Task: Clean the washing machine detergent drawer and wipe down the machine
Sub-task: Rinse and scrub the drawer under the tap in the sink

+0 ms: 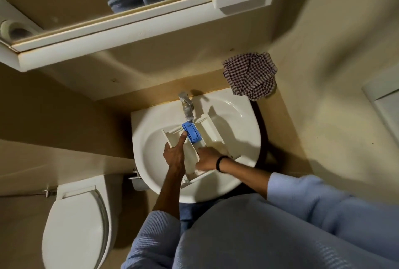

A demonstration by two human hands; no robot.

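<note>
While our right hand (208, 158) grips the detergent drawer (216, 131), our left hand (174, 153) beside it presses one straight finger on its blue insert (192, 132).

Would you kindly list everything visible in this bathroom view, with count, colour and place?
sink: one, white, centre
tap: one, chrome, sink's back edge
detergent drawer: one, white, lying in sink below tap
insert: one, blue, in the drawer's middle
cloth: one, purple-white check, ledge behind sink, right
toilet: one, white, lid down, left of sink
mirror cabinet: one, white-framed, wall above
wristband: one, black, right wrist
left hand: one, forefinger touching the insert
right hand: one, on the drawer's near part, grip unclear
</note>
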